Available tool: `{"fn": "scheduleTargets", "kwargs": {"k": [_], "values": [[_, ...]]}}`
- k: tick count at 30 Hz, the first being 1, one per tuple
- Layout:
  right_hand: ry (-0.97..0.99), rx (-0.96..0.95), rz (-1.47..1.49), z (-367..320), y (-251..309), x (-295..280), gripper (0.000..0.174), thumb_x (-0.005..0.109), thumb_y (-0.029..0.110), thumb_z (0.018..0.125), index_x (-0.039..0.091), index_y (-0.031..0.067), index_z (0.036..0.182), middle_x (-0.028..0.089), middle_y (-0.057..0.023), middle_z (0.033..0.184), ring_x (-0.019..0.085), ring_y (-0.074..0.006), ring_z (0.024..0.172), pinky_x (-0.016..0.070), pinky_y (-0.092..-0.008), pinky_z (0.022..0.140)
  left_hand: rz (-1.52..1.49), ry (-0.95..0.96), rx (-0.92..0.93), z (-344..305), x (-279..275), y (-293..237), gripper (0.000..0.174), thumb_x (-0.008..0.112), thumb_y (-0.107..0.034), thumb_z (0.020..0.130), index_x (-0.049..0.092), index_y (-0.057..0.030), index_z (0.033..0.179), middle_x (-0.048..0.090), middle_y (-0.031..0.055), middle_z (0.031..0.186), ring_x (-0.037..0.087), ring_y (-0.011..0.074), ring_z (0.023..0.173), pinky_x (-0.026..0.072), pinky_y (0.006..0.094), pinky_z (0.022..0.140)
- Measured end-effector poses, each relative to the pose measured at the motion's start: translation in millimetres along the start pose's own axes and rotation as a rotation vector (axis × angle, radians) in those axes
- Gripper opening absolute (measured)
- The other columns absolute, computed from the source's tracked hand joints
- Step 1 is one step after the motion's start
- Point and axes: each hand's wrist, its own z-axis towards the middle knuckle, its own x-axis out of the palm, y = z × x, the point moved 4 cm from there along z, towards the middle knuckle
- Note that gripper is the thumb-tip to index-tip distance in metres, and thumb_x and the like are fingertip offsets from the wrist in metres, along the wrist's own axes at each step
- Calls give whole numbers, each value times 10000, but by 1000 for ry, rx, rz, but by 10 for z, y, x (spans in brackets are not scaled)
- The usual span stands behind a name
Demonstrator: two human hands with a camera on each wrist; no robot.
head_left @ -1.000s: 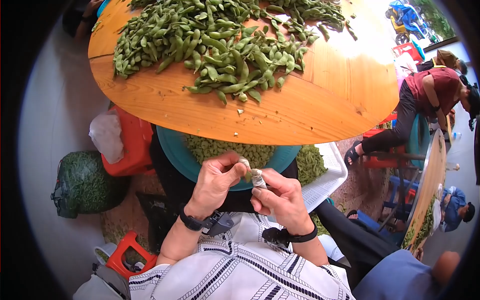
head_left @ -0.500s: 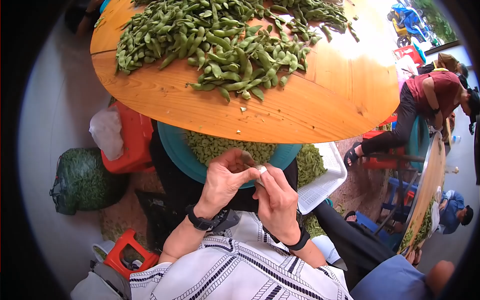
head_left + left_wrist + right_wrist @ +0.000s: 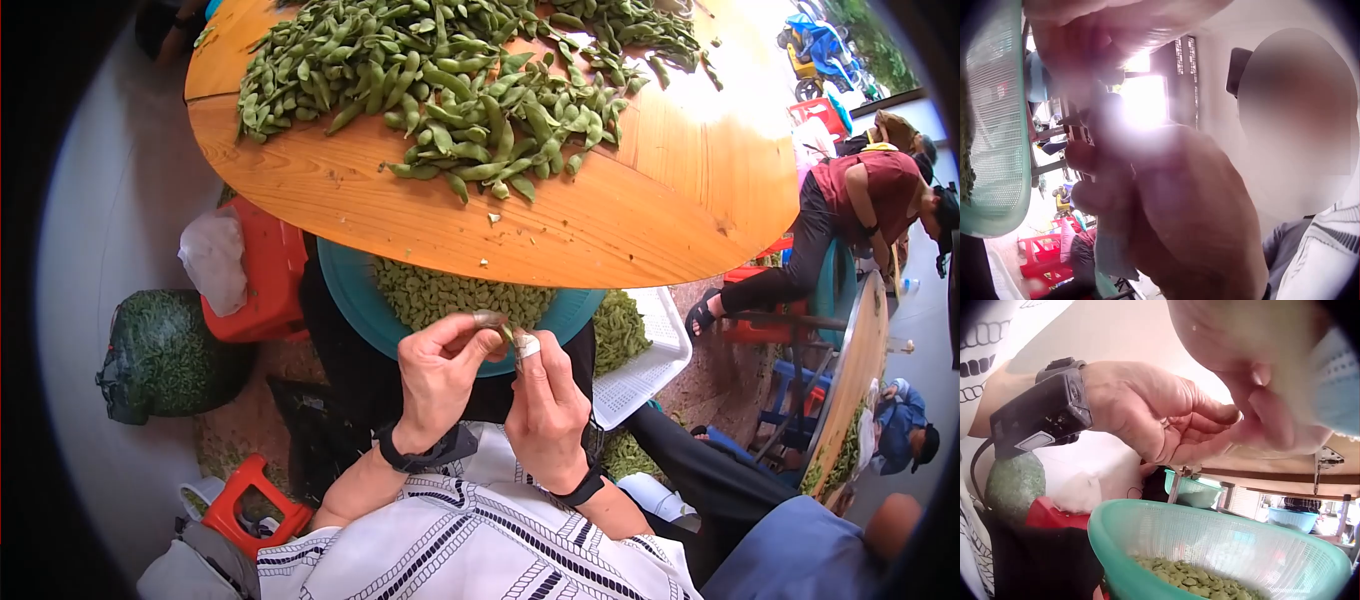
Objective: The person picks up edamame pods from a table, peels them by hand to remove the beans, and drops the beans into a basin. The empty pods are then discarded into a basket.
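Above a teal basin (image 3: 345, 312) of green beans (image 3: 455, 300), the left hand (image 3: 437, 372) and right hand (image 3: 548, 405) meet at their fingertips. Pinched between them is a small green pod (image 3: 507, 330), mostly covered by fingers. Pale wrapping covers a fingertip on each hand. From the right wrist, the left hand (image 3: 1154, 412) shows curved fingers touching the blurred right hand (image 3: 1266, 400), over the basin (image 3: 1105, 544) and its beans (image 3: 1191, 578). Close, blurred fingers fill much of the left wrist view, where the pod cannot be made out.
A wooden table (image 3: 680, 225) with a heap of green pods (image 3: 470, 110) stands just beyond the basin. Right of the basin is a white basket (image 3: 650, 365) with pods; at left are a red stool (image 3: 255, 280) and a full dark bag (image 3: 175, 355). People sit at the right.
Since a second ago the right hand has turned, its back now facing up. The left hand stays close to it, and the pod shows again between the fingertips. The head view has shifted slightly.
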Motion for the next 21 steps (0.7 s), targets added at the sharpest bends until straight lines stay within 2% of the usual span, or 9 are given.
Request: {"fn": "scheduleTargets", "kwargs": {"k": [4, 8, 11, 13, 14, 16, 17, 19, 21], "values": [[-11, -57, -22, 0, 30, 0, 436, 589, -177, 753, 596, -108, 1184, 582, -218, 1164, 673, -333, 841, 564, -365, 665, 179, 88, 157, -21, -14, -127, 247, 767, 6, 819, 719, 40, 1059, 713, 57, 880, 688, 123, 832, 571, 230, 731], [61, -96, 37, -7, -5, -23, 427, 585, -171, 763, 594, -108, 1185, 582, -220, 1161, 663, -325, 804, 559, -355, 652, -1, 226, -116, 106, -88, -57, 259, 783, -19, 816, 720, 40, 1060, 719, 57, 881, 673, 97, 818, 572, 222, 741], [103, -76, 87, 20, -55, -67, 417, 580, -170, 766, 594, -105, 1178, 583, -223, 1158, 666, -288, 771, 554, -331, 633, 44, 235, -105, 129, -99, -18, 237, 775, -46, 837, 723, 35, 1054, 721, 59, 884, 661, 88, 792, 565, 219, 713], [215, 205, 441, 33, -150, -70, 355, 567, -152, 828, 591, -105, 1179, 595, -176, 1107, 661, -203, 742, 524, -283, 574, 48, 244, -101, 130, -98, 1, 228, 769, -52, 846, 722, 33, 1052, 721, 62, 884, 656, 83, 786, 561, 216, 701], [215, 205, 440, 40, -152, -77, 355, 567, -152, 828, 591, -105, 1179, 595, -176, 1107, 661, -203, 742, 524, -283, 574, -37, 253, -111, 126, -91, 18, 202, 753, -40, 857, 716, 33, 1041, 722, 66, 884, 651, 82, 775, 553, 220, 691], [244, 666, 1001, -8, -261, 8, 287, 548, -109, 901, 594, -94, 1184, 586, -109, 1042, 637, -120, 727, 470, -224, 522, -124, 262, -121, 129, -77, 69, 176, 736, -29, 868, 709, 32, 1031, 722, 70, 884, 647, 80, 764, 546, 224, 681], [269, 788, 1187, -13, -276, 35, 258, 538, -68, 941, 597, -85, 1192, 564, -74, 1014, 613, -92, 713, 432, -194, 500, -254, 252, -147, 137, -68, 112, 152, 719, -22, 877, 699, 28, 1019, 722, 71, 886, 645, 83, 754, 539, 229, 679], [258, 830, 1240, -15, -291, 65, 261, 559, -60, 933, 600, -80, 1190, 571, -72, 1004, 604, -88, 686, 432, -194, 498, -385, 240, -169, 147, -66, 155, 128, 702, -15, 886, 689, 23, 1007, 722, 71, 888, 642, 86, 744, 532, 234, 676], [244, 874, 1294, -32, -282, 112, 264, 580, -51, 926, 604, -75, 1188, 578, -70, 994, 596, -85, 659, 432, -195, 496, -500, 208, -314, 130, -59, 223, 99, 673, -5, 891, 652, 3, 987, 702, 78, 891, 645, 108, 749, 527, 250, 682]]}}
